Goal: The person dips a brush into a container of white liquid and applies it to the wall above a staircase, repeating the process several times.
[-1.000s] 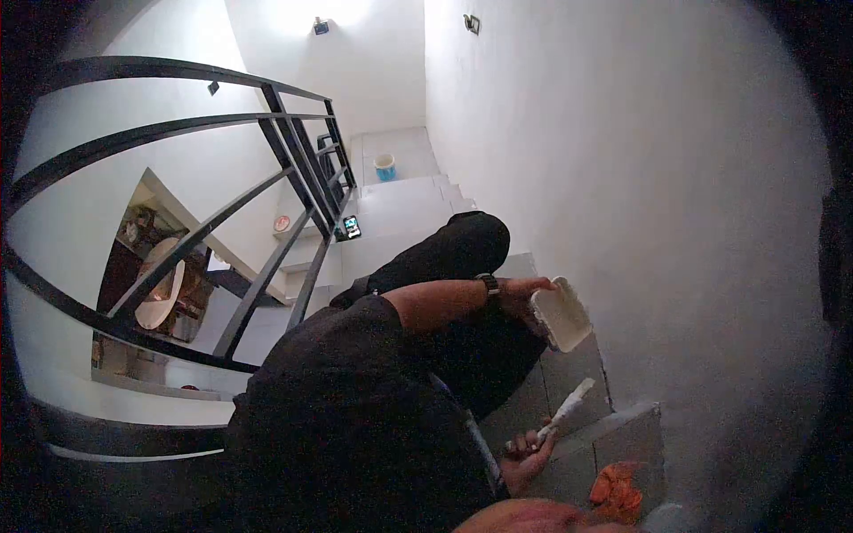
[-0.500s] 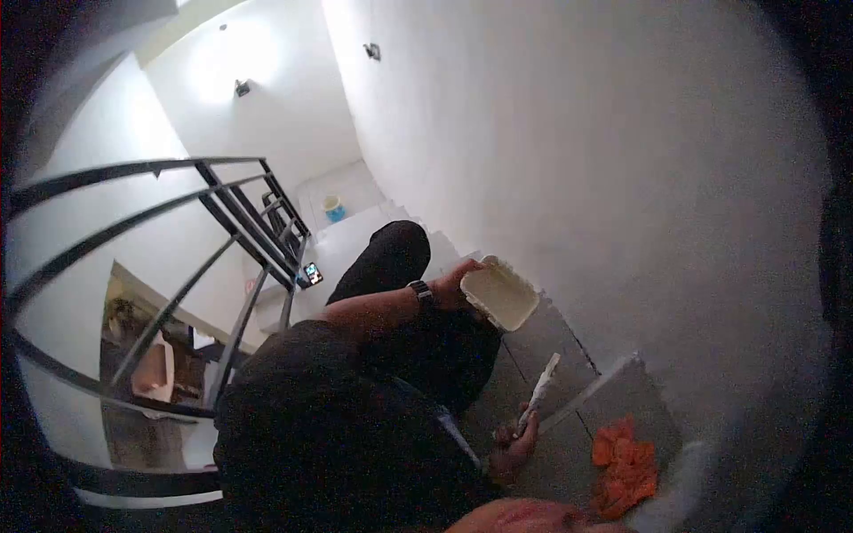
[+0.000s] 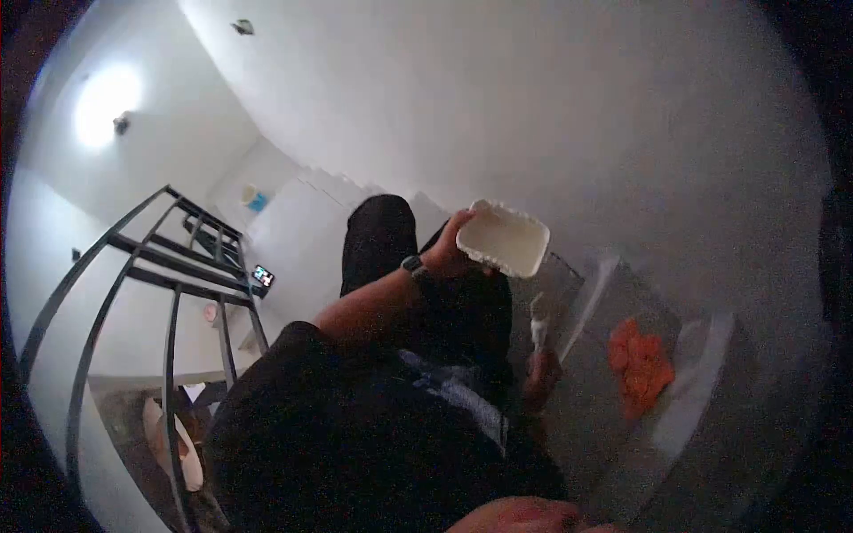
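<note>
My left hand (image 3: 450, 252), with a dark watch on its wrist, grips the near edge of a shallow cream-coloured tray (image 3: 505, 240). The tray has a ragged, crusted rim and pale material inside, and it is held out near the wall. Lower down, my right hand (image 3: 542, 377) is closed around a slim, white-smeared paintbrush (image 3: 538, 324), whose tip points up toward the tray. The brush is blurred and dim, so its bristles are hard to make out. A crumpled orange cloth (image 3: 640, 366) lies on a step to the right of my right hand.
A white wall (image 3: 622, 133) rises along the stairs on the right. Dark metal railings (image 3: 173, 338) run down the left. A lit phone (image 3: 262, 276) lies by the railing's foot. Farther down stands a white and blue bucket (image 3: 254, 197). My dark-clothed knees are in front.
The view has swung to the right, so the railing and bucket sit farther left. My left hand still holds the tray, and the paintbrush in my right hand now points more upright.
</note>
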Motion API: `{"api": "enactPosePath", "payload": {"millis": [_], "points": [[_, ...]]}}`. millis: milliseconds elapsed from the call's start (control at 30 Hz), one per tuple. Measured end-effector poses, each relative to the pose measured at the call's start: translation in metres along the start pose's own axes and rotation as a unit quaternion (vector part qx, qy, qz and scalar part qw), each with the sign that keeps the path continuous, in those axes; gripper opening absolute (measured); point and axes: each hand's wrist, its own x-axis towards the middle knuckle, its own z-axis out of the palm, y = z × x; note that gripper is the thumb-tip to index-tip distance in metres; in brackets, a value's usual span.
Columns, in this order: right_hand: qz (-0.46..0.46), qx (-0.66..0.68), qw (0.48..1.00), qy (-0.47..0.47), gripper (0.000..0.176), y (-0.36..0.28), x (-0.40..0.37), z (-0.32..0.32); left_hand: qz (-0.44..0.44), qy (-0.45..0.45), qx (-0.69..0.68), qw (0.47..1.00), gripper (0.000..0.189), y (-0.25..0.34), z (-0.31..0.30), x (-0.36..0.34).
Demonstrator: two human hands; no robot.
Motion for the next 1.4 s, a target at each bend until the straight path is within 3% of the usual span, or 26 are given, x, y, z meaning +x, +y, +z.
{"api": "enactPosePath", "payload": {"millis": [33,67,100,133,233,300,367,400,467,567,633,667,800,900,967,1000,1067,1100,1133,1200,1267,1300,1400], "points": [[-0.083,-0.066,0.994,0.005,0.030,0.002,0.007,0.000,-0.023,-0.001,0.000,1.000,0.058,0.002,-0.003,0.002],[-0.086,-0.083,0.991,0.055,0.031,-0.019,0.003,0.012,-0.048,-0.001,0.003,0.999,0.057,0.005,-0.011,0.003],[-0.087,-0.099,0.985,0.107,0.033,-0.050,0.001,0.026,-0.021,-0.046,0.012,0.999,0.057,0.002,-0.025,0.017],[-0.093,-0.128,0.982,0.100,0.031,-0.077,-0.001,0.032,-0.039,-0.017,0.028,0.999,0.059,0.005,-0.025,0.017],[-0.129,-0.249,0.956,0.089,0.025,-0.120,0.004,0.012,-0.049,-0.051,0.060,0.996,0.061,0.012,-0.002,0.007],[-0.292,-0.343,0.885,0.118,0.022,-0.165,0.019,0.000,-0.059,-0.120,0.033,0.991,0.061,0.009,0.010,0.019],[-0.413,-0.578,0.700,0.071,0.025,-0.225,0.024,0.005,-0.070,-0.127,0.030,0.989,0.059,0.009,0.012,0.010],[-0.408,-0.584,0.697,0.078,0.025,-0.240,0.027,0.007,-0.068,-0.122,0.033,0.990,0.058,0.009,0.016,0.005],[-0.397,-0.664,0.632,-0.034,0.028,-0.258,0.030,0.014,-0.075,-0.117,0.055,0.989,0.056,0.009,0.021,-0.005],[-0.424,-0.695,0.577,-0.074,0.031,-0.260,0.034,0.035,-0.061,-0.071,0.093,0.991,0.054,0.010,0.023,-0.026],[-0.444,-0.675,0.579,-0.112,0.032,-0.248,0.045,0.037,-0.055,-0.059,0.116,0.990,0.054,0.010,0.018,-0.024],[-0.442,-0.679,0.576,-0.110,0.032,-0.253,0.045,0.041,-0.072,-0.084,0.067,0.992,0.056,0.009,0.017,-0.021],[-0.492,-0.660,0.562,-0.080,0.032,-0.241,0.064,0.040,-0.045,-0.126,0.084,0.987,0.063,0.010,0.020,-0.003],[-0.491,-0.649,0.575,-0.081,0.031,-0.242,0.083,0.031,-0.052,-0.119,0.101,0.986,0.062,0.003,0.007,0.024],[-0.477,-0.612,0.625,-0.079,0.031,-0.250,0.081,0.015,-0.065,-0.120,0.083,0.987,0.056,-0.004,0.011,0.038],[-0.479,-0.610,0.626,-0.078,0.031,-0.253,0.064,0.010,-0.064,-0.118,0.087,0.987,0.056,-0.006,0.019,0.024],[-0.319,-0.584,0.742,-0.083,0.027,-0.247,0.064,0.007,-0.100,-0.077,0.067,0.990,0.053,-0.006,0.025,0.024],[-0.316,-0.576,0.749,-0.088,0.027,-0.239,0.069,0.003,-0.122,-0.063,0.062,0.989,0.054,-0.012,0.016,0.035],[-0.244,-0.472,0.843,-0.082,0.026,-0.224,0.080,-0.004,-0.128,-0.054,0.069,0.988,0.054,-0.017,0.011,0.046],[-0.176,-0.346,0.919,-0.072,0.025,-0.197,0.064,-0.033,-0.128,-0.073,0.080,0.986,0.053,-0.038,0.034,0.038],[-0.097,-0.259,0.957,-0.083,0.028,-0.200,0.045,-0.042,-0.131,-0.080,0.090,0.984,0.053,-0.032,0.056,0.024],[0.021,-0.162,0.984,-0.070,0.026,-0.205,0.037,-0.045,-0.123,-0.097,0.084,0.984,0.054,-0.033,0.068,0.025],[0.037,-0.166,0.984,-0.057,0.023,-0.208,0.022,-0.067,-0.142,-0.112,0.077,0.980,0.055,-0.034,0.098,0.028]]}}
